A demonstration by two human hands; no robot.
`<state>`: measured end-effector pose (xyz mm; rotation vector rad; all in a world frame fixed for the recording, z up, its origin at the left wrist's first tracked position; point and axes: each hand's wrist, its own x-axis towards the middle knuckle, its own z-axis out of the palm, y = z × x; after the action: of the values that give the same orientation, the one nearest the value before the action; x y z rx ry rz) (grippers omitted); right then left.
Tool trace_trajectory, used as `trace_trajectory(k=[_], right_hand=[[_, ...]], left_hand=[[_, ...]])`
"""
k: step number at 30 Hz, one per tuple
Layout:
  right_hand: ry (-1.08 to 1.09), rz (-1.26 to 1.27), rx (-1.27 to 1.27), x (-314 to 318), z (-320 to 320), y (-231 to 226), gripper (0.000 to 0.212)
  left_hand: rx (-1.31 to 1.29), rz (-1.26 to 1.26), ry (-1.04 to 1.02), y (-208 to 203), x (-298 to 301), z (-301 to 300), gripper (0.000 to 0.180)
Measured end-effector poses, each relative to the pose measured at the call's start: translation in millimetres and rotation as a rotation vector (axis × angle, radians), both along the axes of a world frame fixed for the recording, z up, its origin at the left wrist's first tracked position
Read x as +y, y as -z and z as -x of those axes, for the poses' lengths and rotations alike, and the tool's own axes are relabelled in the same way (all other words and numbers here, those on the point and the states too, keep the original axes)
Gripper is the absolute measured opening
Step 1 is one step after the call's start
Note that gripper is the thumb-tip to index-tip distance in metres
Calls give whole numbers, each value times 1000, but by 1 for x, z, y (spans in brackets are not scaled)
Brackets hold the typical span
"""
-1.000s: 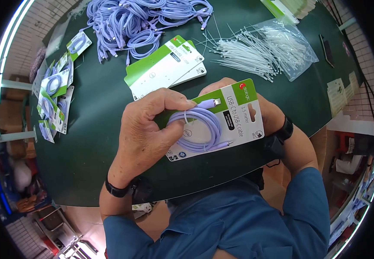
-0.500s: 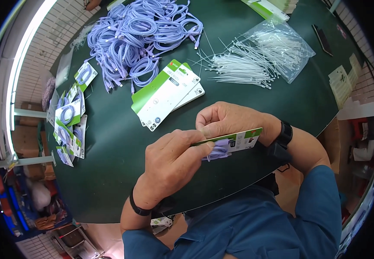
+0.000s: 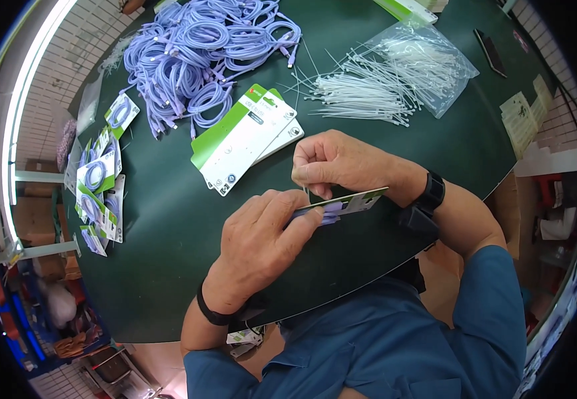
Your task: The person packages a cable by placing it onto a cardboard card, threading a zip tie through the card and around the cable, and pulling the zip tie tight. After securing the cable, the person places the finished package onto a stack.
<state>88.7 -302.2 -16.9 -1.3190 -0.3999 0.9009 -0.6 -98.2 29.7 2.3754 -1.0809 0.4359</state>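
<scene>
My left hand (image 3: 258,236) grips a green and white packaging card (image 3: 366,197) between thumb and fingers. The card is tilted nearly edge-on, and a coiled purple cable (image 3: 330,213) lies against its near face, partly hidden by my thumb. Just beyond the card, my right hand (image 3: 338,163) pinches a thin white cable tie (image 3: 306,191); only a short length of it shows, running down to the card's far side. Flat on the table beyond my left hand are blank packaging cards (image 3: 248,143) in a small overlapping stack.
A big heap of coiled purple cables (image 3: 195,50) covers the far left. White cable ties (image 3: 362,93) spill from a clear plastic bag (image 3: 445,66) at the far right. Cards with cables (image 3: 99,176) are piled on the left. A dark phone-like object (image 3: 490,53) lies at the right edge.
My right hand has risen away from the card, pulling up with the cable tie. The card has tipped further edge-on in my left hand. The whole view has shifted slightly.
</scene>
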Motion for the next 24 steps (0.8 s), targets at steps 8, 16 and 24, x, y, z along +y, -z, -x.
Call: trace_trajectory(k=[8, 16, 24], right_hand=[[90, 27, -102, 3, -4, -1, 21], [107, 25, -116, 5, 1, 5, 21], [189, 36, -108, 3, 1, 2, 21]], left_hand=[[105, 70, -35, 8, -1, -6, 38], [365, 227, -106, -2, -4, 2, 35], [450, 219, -107, -6, -4, 2, 28]])
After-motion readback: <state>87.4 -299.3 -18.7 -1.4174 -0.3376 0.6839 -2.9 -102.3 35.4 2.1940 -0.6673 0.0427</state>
